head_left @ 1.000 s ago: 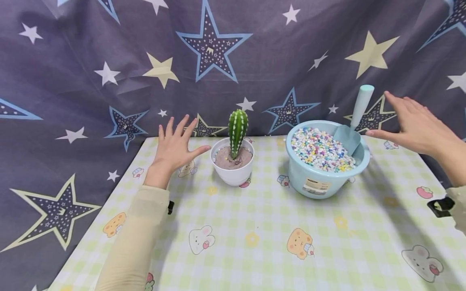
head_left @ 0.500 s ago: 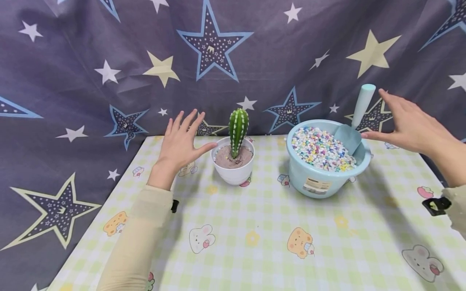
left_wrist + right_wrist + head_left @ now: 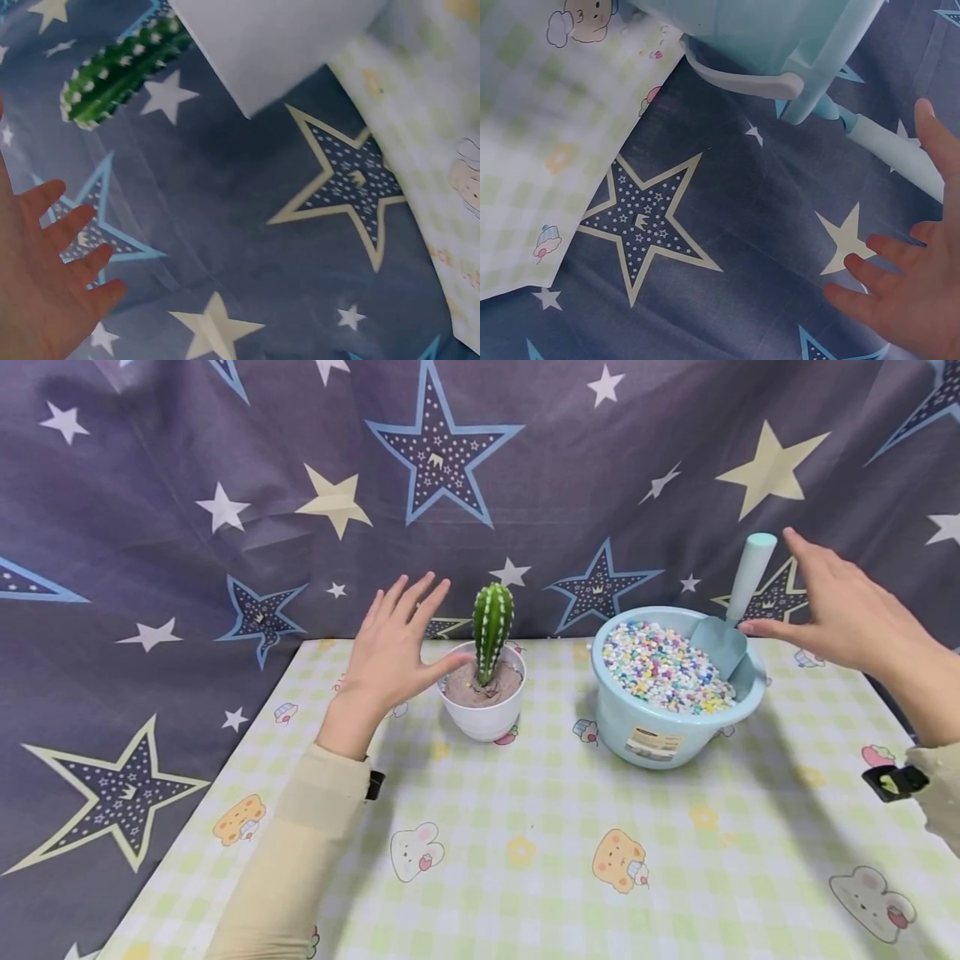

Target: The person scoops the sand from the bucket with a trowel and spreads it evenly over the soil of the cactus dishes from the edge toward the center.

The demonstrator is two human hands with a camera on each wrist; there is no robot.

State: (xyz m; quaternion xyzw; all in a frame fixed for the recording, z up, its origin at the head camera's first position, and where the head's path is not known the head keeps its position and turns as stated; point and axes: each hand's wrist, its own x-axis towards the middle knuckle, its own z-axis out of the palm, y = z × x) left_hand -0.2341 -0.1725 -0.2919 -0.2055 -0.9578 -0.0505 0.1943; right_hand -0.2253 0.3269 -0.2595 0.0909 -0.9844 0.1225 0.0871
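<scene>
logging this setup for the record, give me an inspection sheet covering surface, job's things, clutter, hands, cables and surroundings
Surface: green-and-white checked tablecloth with cartoon prints
Job's things: cactus standing in a white pot; light blue bucket holding multicoloured pebbles and a blue scoop, handle up
Clutter: nothing seen
Hands: left hand, fingers spread, partly overlapping the pot in the head view, contact unclear; right hand beside the scoop's handle, fingers extended; neither grips anything
Cables: nothing seen
Surroundings: dark star-print fabric hanging behind
</scene>
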